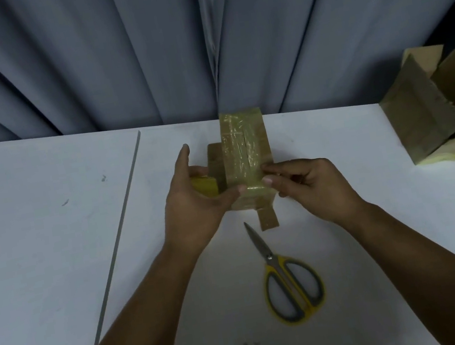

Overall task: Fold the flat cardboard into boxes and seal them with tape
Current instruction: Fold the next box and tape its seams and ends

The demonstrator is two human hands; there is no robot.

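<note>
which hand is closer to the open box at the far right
Right. The right hand pinches the right side of the taped box, apart from the open box. The left hand grips the taped box's left side, farther off.

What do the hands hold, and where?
Both hold the taped box: left hand at its near left side, right hand pinching its near right edge.
</note>
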